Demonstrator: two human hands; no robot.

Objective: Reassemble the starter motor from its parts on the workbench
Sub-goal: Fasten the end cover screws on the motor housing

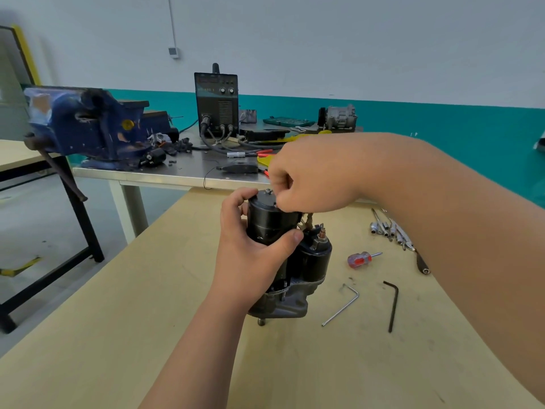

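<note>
**On pale wood workbench (147,290): starter motor (271,219) upright**

Motor, a glossy black cylinder on a rough grey casting, stands on end. Left hand (250,246) wraps the barrel. Right hand (309,175): curled fingers meet the flat end cap (264,197); contents cannot tell. Red-handled screwdriver (361,259) at 3 o'clock, bent hex keys (342,308) at 4.

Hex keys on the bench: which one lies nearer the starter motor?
The silver hex key, lying just right of the starter motor; the black hex key lies farther right.
</note>
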